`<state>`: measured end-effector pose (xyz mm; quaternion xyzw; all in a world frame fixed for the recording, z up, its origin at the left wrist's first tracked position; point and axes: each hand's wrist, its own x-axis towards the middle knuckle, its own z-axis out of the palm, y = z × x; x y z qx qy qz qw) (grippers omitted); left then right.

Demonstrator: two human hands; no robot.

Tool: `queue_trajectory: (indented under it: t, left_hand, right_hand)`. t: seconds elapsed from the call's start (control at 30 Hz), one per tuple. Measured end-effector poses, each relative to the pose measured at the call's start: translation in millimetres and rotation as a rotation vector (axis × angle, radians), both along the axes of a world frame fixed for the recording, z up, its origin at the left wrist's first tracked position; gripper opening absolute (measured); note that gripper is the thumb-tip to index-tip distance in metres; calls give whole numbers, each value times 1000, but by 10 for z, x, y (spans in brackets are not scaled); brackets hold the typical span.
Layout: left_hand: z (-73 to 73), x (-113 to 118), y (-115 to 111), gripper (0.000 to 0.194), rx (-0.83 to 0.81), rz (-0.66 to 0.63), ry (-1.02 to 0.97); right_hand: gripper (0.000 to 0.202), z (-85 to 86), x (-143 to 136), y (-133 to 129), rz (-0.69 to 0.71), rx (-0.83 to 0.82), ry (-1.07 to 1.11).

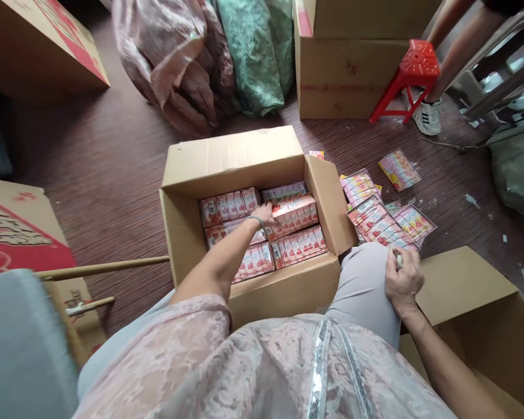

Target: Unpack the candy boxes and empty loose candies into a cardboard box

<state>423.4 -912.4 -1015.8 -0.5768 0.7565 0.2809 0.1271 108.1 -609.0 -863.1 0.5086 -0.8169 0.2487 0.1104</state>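
A cardboard box (pixel 255 305) stands before me with its flaps out, holding several rows of pink shrink-wrapped packs (pixel 301 245) printed with red fruit. My left hand (pixel 265 215) reaches inside, its fingers closed round the left end of one pink pack (pixel 294 214). That pack sits a little higher than its neighbours, and part of its end is hidden by my hand. On my right knee rests my right hand (pixel 404 278), curled into a fist. Something small and pale shows between its thumb and fingers, too little to name.
Loose flat packs (pixel 379 224) lie on the floor right of the box. An open carton (pixel 471 285) is by my right arm. Behind are a pink sack (pixel 179 58), a green sack (pixel 257 52), stacked cartons (pixel 340 75), a red stool (pixel 419 61) and another person's leg (pixel 452 49).
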Motion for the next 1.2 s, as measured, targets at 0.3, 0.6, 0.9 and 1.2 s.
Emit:
queue_trajectory:
  t: [0.3,0.6,0.9,1.2]
  left_hand:
    - [1059,264,1239,55,-352,223,125]
    - [1218,462,2677,66,-544,141,406]
    - [852,493,2843,50,-765,246,823]
    - [832,448,2843,46,-774,186,866]
  right_hand:
    - [36,-43,-96,160,-24,-81,-45]
    - [29,377,1190,43,753,280,80]
    - [39,919,2230,-298,964,1018,618]
    - [38,1131,2479,-368,1005,1151,786]
